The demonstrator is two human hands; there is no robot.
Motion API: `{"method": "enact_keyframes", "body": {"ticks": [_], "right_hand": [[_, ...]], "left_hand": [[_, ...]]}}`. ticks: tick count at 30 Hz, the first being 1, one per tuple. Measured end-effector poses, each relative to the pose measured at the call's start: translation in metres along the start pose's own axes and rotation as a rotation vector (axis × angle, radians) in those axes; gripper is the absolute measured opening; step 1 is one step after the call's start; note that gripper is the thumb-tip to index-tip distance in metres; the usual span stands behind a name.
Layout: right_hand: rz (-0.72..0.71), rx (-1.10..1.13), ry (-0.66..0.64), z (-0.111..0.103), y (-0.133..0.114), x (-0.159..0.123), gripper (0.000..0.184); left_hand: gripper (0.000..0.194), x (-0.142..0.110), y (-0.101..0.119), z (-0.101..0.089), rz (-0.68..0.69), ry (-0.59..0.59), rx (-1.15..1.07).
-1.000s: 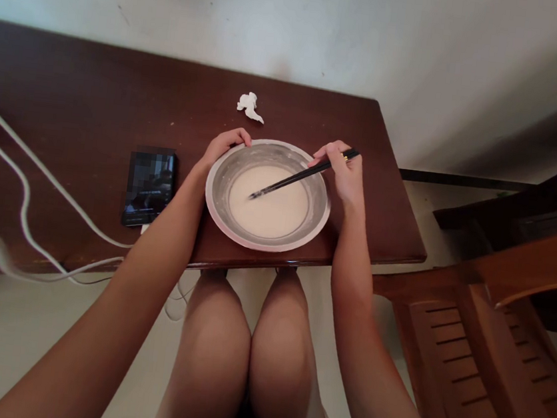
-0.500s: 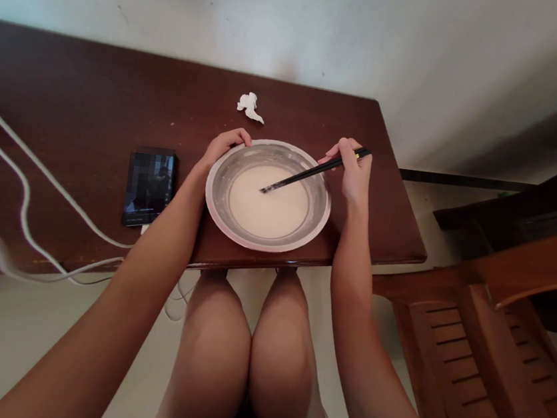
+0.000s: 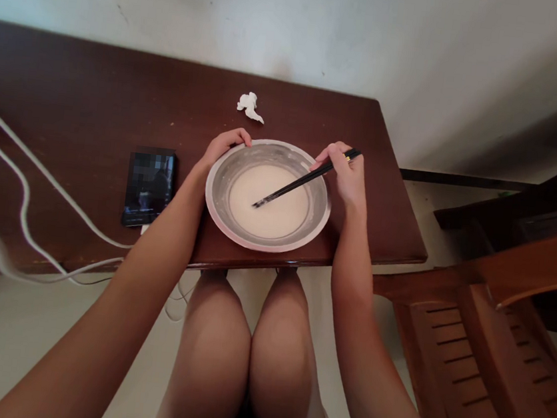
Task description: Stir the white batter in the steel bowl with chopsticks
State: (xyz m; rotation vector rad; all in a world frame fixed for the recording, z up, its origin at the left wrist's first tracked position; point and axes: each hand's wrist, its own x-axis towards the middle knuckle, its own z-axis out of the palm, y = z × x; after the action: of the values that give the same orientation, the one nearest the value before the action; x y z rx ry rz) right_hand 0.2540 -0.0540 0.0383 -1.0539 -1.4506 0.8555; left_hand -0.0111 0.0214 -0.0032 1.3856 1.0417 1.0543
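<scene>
One metal bowl (image 3: pixel 320 200) stood by the near edge of the one dark surface (image 3: pixel 70 98), holding pale liquid (image 3: pixel 277 219). The left hand (image 3: pixel 226 144) gripped its far left rim, fingers curled close together. The right hand (image 3: pixel 346 176) pinched two black chopsticks (image 3: pixel 291 186), slanting left over the liquid. One crumpled tissue (image 3: pixel 250 105) lay beyond the bowl, one phone (image 3: pixel 147 201) to the left.

Soft, dim light, bluish at upper left; wall (image 3: pixel 299 23) shadowed rightward; phone screen (image 3: pixel 151 188) partly pixelated.
</scene>
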Motion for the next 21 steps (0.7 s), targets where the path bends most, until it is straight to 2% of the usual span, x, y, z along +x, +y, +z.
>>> {"method": "enact_keyframes", "body": {"ticks": [2,5,7,12,18,21], "right_hand": [[-0.003,0.001,-0.006,0.0002,0.0001,0.0002,0.042],[-0.015,0.022,0.119,-0.0020,0.0015,0.0017,0.044],[-0.004,0.020,0.152,-0.0029,0.0017,0.0018,0.047],[0.021,-0.004,-0.053,0.0005,-0.0004,-0.0006,0.044],[0.004,0.026,0.121,-0.0024,0.0028,0.0019,0.047],[0.021,0.018,0.029,-0.0009,0.0020,0.0005,0.048]], "left_hand": [[0.023,-0.0007,0.0012,0.0007,0.008,0.011,0.020],[0.022,-0.0025,0.0033,0.0013,0.045,0.004,0.052],[0.021,-0.0032,0.0034,0.0011,0.046,-0.001,0.051],[0.016,-0.0008,-0.0015,-0.0007,0.036,-0.005,0.027],[0.020,0.0009,-0.0025,-0.0002,-0.013,-0.005,-0.024],[0.023,-0.0011,0.0012,0.0018,-0.013,0.008,-0.021]]}}
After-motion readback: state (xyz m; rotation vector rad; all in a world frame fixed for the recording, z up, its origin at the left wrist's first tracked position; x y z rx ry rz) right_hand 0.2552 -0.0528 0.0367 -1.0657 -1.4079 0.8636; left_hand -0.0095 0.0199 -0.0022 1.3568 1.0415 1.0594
